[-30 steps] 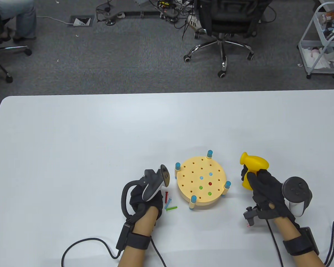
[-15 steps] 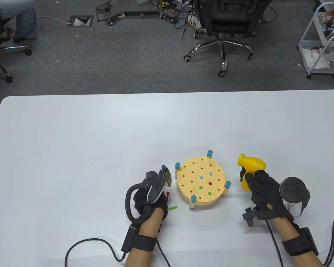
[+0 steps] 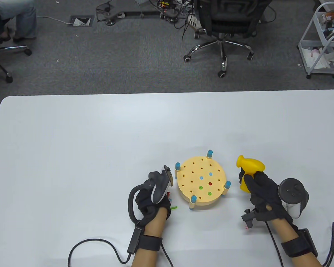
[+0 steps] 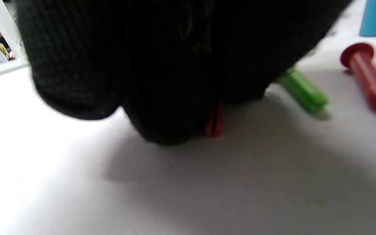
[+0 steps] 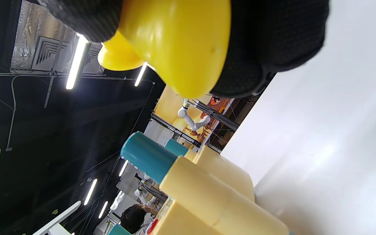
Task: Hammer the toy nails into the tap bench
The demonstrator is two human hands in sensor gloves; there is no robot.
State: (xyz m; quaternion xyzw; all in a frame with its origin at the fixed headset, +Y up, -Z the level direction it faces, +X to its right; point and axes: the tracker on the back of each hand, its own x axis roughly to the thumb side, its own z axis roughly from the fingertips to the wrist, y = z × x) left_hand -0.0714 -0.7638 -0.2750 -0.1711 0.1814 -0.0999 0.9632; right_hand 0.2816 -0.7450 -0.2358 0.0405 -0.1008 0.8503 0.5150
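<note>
The round yellow tap bench (image 3: pixel 201 185) stands on the white table, with several coloured nails sunk in its top and blue-capped legs. My left hand (image 3: pixel 156 198) lies just left of it, fingers down on the loose nails. In the left wrist view a red nail end (image 4: pixel 214 121) shows under my fingertips (image 4: pixel 162 107); whether they pinch it is unclear. A green nail (image 4: pixel 302 93) and a red nail (image 4: pixel 367 76) lie free beside them. My right hand (image 3: pixel 260 189) grips the yellow toy hammer (image 3: pixel 250 166) right of the bench, which also shows in the right wrist view (image 5: pixel 175 42).
The green nail (image 3: pixel 174 207) pokes out from under my left hand in the table view. A bench leg with a teal cap (image 5: pixel 148 160) is close to the hammer in the right wrist view. Glove cables trail to the table's near edge (image 3: pixel 100 244).
My left hand has moved right and down onto the loose nails, now covering most of them. My right hand with the hammer has drifted slightly left.
</note>
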